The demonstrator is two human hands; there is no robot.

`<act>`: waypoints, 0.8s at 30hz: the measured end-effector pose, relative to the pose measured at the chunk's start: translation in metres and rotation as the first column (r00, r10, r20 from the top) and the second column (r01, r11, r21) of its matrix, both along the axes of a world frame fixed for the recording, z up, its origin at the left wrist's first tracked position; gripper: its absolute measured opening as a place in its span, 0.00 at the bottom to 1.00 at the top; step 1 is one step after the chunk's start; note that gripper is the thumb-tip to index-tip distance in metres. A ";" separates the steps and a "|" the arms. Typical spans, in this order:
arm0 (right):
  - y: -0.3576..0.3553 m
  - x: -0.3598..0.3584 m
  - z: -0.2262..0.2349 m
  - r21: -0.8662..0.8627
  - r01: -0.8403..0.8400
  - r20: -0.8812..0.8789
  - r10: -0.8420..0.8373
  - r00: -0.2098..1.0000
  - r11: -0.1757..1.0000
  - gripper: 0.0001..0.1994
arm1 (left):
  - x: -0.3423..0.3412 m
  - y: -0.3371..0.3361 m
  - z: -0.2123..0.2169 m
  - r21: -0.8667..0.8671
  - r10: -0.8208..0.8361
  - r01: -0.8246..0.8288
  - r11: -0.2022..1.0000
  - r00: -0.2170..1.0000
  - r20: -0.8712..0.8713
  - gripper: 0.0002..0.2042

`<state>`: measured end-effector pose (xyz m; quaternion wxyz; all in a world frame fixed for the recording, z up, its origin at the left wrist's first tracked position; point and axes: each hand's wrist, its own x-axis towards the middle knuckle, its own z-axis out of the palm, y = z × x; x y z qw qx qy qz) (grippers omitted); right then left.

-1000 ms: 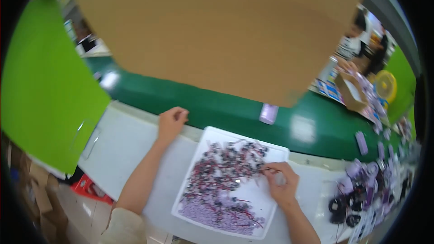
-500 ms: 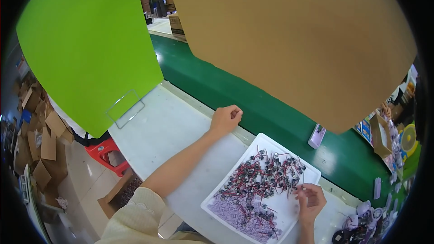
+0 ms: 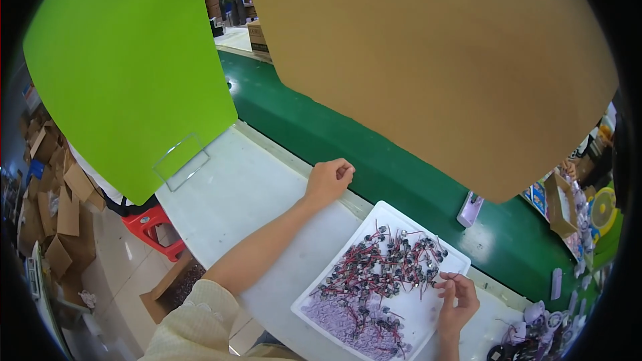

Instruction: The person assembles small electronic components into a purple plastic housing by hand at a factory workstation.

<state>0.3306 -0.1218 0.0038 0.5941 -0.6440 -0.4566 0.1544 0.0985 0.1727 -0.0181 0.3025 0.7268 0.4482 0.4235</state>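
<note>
At the far right edge of the white tray (image 3: pixel 314 304), the right hand (image 3: pixel 457 299) pinches a thin red wire (image 3: pixel 447 279) between fingertips, the heap of small wired parts (image 3: pixel 384 271) just left of them. This looks like picking one piece out; next needs a clean lift free. The left hand (image 3: pixel 328 180) rests loosely curled, empty, on the white table (image 3: pixel 234 194), well left

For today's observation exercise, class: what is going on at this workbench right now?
A person sits at a white table beside a green conveyor belt. Their right hand pinches a small red-wired part over a white tray heaped with similar wired parts. Their left hand rests loosely closed on the table's far edge, holding nothing visible.
</note>
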 end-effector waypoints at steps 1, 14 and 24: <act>0.000 -0.001 0.001 0.002 0.000 0.000 0.000 1.000 1.000 0.07 | -0.001 0.000 0.000 -0.012 0.003 -0.003 1.000 1.000 -0.007 0.07; -0.002 0.008 0.013 0.000 0.021 -0.124 -0.021 0.992 1.000 0.09 | 0.000 0.003 -0.006 -0.018 0.005 -0.005 1.000 1.000 -0.012 0.07; -0.010 0.019 0.005 0.023 -0.177 -0.263 0.177 0.948 0.984 0.08 | 0.001 0.002 -0.004 -0.029 0.007 -0.008 1.000 1.000 -0.019 0.06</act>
